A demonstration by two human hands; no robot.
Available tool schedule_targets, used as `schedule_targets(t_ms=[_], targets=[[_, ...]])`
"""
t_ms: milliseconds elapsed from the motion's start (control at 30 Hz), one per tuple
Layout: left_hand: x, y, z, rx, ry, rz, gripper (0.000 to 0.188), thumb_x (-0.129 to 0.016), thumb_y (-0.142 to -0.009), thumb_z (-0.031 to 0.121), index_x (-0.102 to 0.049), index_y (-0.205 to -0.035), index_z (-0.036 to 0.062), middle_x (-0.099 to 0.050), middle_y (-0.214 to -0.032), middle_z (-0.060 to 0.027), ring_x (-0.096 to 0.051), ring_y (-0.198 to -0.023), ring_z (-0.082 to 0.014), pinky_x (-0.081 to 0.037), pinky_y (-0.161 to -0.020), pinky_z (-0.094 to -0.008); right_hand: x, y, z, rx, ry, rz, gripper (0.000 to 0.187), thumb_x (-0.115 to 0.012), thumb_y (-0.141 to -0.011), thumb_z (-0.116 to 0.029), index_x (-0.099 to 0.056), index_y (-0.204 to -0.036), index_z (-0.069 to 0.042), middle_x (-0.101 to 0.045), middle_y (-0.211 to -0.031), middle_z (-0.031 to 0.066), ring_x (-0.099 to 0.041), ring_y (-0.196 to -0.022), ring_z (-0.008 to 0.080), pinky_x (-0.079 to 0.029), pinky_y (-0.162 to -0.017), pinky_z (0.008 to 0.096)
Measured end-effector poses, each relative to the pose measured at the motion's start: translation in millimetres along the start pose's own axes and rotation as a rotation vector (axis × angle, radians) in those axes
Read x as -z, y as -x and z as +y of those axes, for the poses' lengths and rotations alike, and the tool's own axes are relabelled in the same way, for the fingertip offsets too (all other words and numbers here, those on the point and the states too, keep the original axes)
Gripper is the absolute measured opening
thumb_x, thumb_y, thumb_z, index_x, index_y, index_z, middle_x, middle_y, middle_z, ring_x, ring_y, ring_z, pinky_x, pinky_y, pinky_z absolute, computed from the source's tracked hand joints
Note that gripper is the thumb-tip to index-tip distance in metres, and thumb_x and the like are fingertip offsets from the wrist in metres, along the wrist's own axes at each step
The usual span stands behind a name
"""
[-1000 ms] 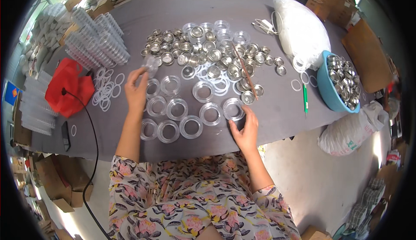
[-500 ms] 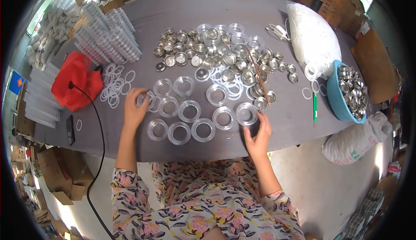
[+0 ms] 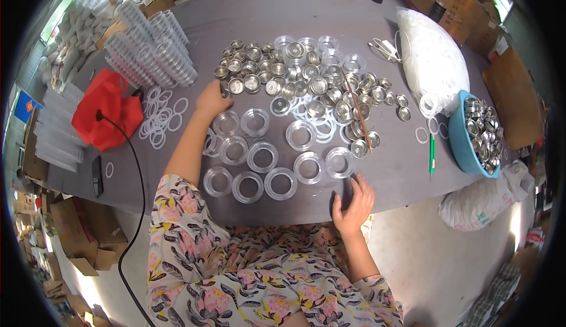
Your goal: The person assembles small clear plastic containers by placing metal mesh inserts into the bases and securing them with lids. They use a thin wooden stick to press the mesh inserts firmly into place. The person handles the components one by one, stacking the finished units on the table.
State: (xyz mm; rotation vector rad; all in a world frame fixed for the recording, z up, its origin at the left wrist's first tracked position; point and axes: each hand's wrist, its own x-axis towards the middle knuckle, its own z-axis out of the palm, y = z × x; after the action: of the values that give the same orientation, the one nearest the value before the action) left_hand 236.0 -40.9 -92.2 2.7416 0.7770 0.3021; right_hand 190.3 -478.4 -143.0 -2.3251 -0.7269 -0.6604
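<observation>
Up at the left end of a pile of round metal caps (image 3: 252, 83), my left hand (image 3: 213, 99) has its fingers closed at the edge of a small dark metal cap (image 3: 226, 93), mostly covered by the hand. My right hand (image 3: 354, 206) rests open near the table's front edge, thumb apart from the fingers, holding nothing. Just beyond its fingertips lies a clear plastic ring (image 3: 352, 163). Several more clear rings (image 3: 247, 200) are laid out in loose rows between my arms. A few thin white rings (image 3: 209, 142) lie beside my left forearm.
Stacked clear containers (image 3: 154, 53), loose white rings (image 3: 159, 120) and a red cloth (image 3: 103, 106) with a black cable are on the left. A brown stick (image 3: 358, 114) lies across the caps. At right are a white bag (image 3: 433, 56), green pen (image 3: 431, 155) and blue basin (image 3: 463, 150) of caps.
My left hand has moved from the white rings beside the clear rings, forward and right to the metal caps. My right hand has drawn back slightly from the rightmost clear ring.
</observation>
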Motion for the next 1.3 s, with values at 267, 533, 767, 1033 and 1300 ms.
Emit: schedule_targets(t_ms=[267,533,767,1033,1300], targets=[[36,97,-31,0.005,1.094,0.085,0.031,-0.066,-0.07,0.009,-0.058,-0.1,0.0048,-0.058,-0.101,-0.0113,-0.055,-0.095,-0.0235,-0.044,-0.084,-0.0341,-3,5,2,-0.012,-0.013,-0.001,0.044,-0.061,-0.074,-0.019,-0.052,-0.113,-0.002,-0.051,-0.12,0.0175,-0.048,-0.11,0.0348,-0.035,-0.095,0.0456],[33,161,-35,-0.17,0.368,0.218,0.015,-0.068,-0.075,0.015,-0.063,-0.086,0.0055,-0.059,-0.11,-0.0106,-0.051,-0.109,-0.0291,-0.038,-0.093,-0.038,0,2,-2,0.02,-0.042,0.003,0.04,-0.059,-0.073,-0.009,-0.053,-0.111,0.0,-0.053,-0.118,0.019,-0.051,-0.105,0.0365,-0.037,-0.091,0.0439],[33,166,-34,-0.318,0.028,0.203,0.018,-0.064,-0.078,0.017,-0.064,-0.094,0.0074,-0.06,-0.106,-0.0061,-0.048,-0.113,-0.0282,-0.025,-0.102,-0.0528,-2,3,0,0.005,-0.037,0.001,0.038,-0.06,-0.075,-0.014,-0.054,-0.11,-0.001,-0.054,-0.116,0.0168,-0.051,-0.105,0.0352,-0.037,-0.091,0.0434],[41,159,-30,-0.275,-0.09,-0.024,0.023,-0.063,-0.078,0.02,-0.064,-0.098,0.0092,-0.06,-0.104,-0.0049,-0.047,-0.114,-0.0254,-0.017,-0.104,-0.0607,-2,4,-2,0.0,-0.046,-0.008,0.037,-0.06,-0.074,-0.012,-0.055,-0.109,-0.002,-0.055,-0.115,0.0159,-0.052,-0.104,0.0341,-0.038,-0.09,0.0428],[73,133,10,-0.123,0.024,0.067,0.021,-0.071,-0.071,0.024,-0.063,-0.081,0.0074,-0.059,-0.084,-0.006,-0.055,-0.084,-0.0241,-0.04,-0.081,-0.0407,-2,2,-3,-0.002,-0.051,0.01,0.037,-0.06,-0.073,-0.012,-0.056,-0.108,-0.003,-0.056,-0.114,0.0146,-0.053,-0.102,0.0332,-0.039,-0.088,0.0416]])
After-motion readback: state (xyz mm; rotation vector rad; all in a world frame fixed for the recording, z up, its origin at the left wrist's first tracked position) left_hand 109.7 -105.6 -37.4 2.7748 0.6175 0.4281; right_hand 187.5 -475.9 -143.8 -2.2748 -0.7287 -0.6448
